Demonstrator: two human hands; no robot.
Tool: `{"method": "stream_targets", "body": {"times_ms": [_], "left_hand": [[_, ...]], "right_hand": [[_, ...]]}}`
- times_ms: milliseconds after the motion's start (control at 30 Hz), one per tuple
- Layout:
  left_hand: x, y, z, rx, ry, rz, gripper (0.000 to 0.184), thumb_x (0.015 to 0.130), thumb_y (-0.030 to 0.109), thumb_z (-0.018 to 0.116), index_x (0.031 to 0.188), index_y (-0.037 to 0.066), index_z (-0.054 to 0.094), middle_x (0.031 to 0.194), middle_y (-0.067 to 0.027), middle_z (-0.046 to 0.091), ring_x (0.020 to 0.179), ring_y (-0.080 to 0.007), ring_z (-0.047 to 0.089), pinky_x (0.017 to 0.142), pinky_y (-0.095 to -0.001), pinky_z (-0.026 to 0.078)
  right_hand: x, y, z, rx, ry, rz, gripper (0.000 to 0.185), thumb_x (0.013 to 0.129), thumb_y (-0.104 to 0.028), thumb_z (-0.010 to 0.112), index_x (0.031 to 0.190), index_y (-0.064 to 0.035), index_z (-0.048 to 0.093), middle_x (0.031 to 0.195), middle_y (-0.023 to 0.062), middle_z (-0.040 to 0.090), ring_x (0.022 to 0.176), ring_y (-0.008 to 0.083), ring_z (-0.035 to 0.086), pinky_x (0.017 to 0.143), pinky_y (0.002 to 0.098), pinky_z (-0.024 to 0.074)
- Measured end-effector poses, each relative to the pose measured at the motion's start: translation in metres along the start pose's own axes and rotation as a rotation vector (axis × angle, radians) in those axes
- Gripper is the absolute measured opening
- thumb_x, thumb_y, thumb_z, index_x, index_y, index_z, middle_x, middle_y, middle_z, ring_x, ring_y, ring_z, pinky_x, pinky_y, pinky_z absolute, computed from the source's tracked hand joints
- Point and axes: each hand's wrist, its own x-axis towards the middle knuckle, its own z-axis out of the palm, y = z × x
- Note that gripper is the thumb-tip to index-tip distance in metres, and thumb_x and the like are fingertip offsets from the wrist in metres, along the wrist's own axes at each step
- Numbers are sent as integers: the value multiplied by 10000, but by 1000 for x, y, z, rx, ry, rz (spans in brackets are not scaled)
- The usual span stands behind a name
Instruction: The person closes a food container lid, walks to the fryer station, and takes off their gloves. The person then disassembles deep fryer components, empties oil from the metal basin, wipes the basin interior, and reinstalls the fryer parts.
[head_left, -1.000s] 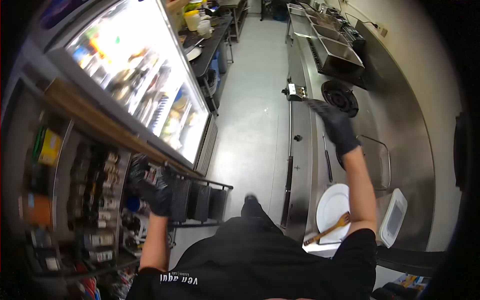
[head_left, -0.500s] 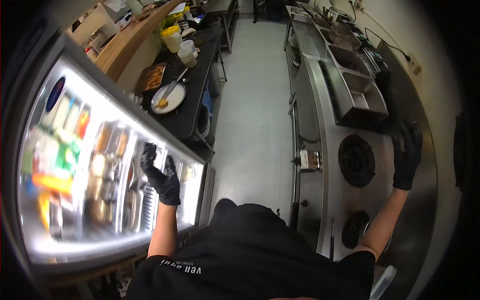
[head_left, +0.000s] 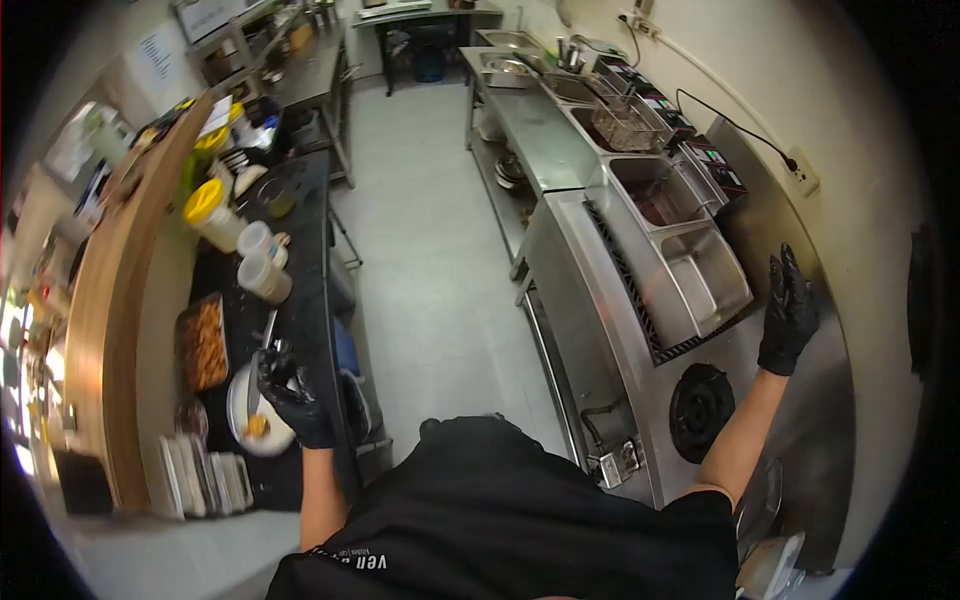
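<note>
My left hand (head_left: 294,402), in a black glove, is over the right side of a white plate (head_left: 268,438) on the dark counter. Its fingers are bent and apart, and I see nothing held in them. A yellowish piece of food (head_left: 257,426) lies on the plate. The knife (head_left: 270,325) shows only partly beyond my fingers; whether they touch it is unclear. My right hand (head_left: 788,318), also gloved in black, is open with fingers extended, over the steel cooktop beside an empty rectangular steel pan (head_left: 703,280).
A tray of browned food pieces (head_left: 205,343) lies left of the plate, with lidded tubs (head_left: 263,278) behind. On the right stand a black burner (head_left: 701,412) and fryer baskets (head_left: 628,125). A floor aisle (head_left: 430,270) runs between the counters.
The view has shifted forward along the aisle, and the lit refrigerator has left the picture. My left hand has gone from in front of it to over the plate. My right hand stays open.
</note>
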Motion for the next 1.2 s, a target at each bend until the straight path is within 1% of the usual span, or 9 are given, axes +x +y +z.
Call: {"method": "stream_targets", "body": {"times_ms": [200,367,433,533,600,700,733,767,1200], "left_hand": [[161,-32,130,16,-45,168,451,896,24,570,1326,-27,443,1290,-128,533,1170,-233,518,1019,-366,381],[263,-112,193,254,-31,168,405,954,137,521,1320,-22,458,1266,-165,543,1149,-266,540,940,-366,466],[303,-122,212,864,84,674,437,953,156,538,1342,-16,436,1240,-182,562,1145,-269,545,931,-370,479],[345,-135,248,652,88,407,445,937,150,574,1330,-16,446,1279,-194,538,1150,-279,545,959,-380,460],[368,-124,286,452,271,327,455,927,134,593,1330,-17,445,1294,-190,525,1119,-278,560,950,-385,465],[401,-124,318,630,204,272,475,923,111,588,1353,-3,422,1301,-193,520,1122,-284,567,954,-379,475],[409,-125,331,648,193,270,475,923,111,588,1353,-3,422,1301,-193,520,1122,-284,567,954,-379,475],[415,-127,342,710,180,354,462,930,128,584,1346,-3,433,1276,-191,531,1089,-278,572,938,-389,475],[481,-164,498,682,-68,549,340,885,38,582,1206,-19,484,1263,-199,530,1051,-303,588,847,-381,522]], "right_hand": [[93,35,80,-270,144,142,295,908,2,583,1201,6,606,1139,113,660,1053,212,609,928,319,468],[122,204,261,-367,46,159,381,916,-59,538,1295,-98,564,1228,118,601,1056,236,598,942,351,449],[121,279,361,200,-116,840,411,907,-60,484,1311,-101,546,1203,152,599,1046,294,593,962,387,432],[93,384,503,-290,-258,323,415,882,-50,464,1279,-107,567,1211,174,586,1056,345,585,952,418,435],[98,411,572,-135,-630,605,384,848,-68,489,1212,-105,606,1221,180,591,1092,348,578,944,421,445],[131,407,636,243,-594,1167,333,843,-88,508,1149,-99,638,1188,177,615,1142,336,561,951,418,447],[114,429,657,-149,-710,506,306,872,-116,511,1151,-91,634,1201,174,611,1142,322,566,968,397,436],[104,455,678,-56,-848,729,314,890,-135,504,1185,-123,610,1262,167,570,1157,329,554,965,393,438],[121,461,723,-373,-945,765,561,872,-462,442,1022,21,686,1101,279,618,1080,402,598,893,439,485]]}}
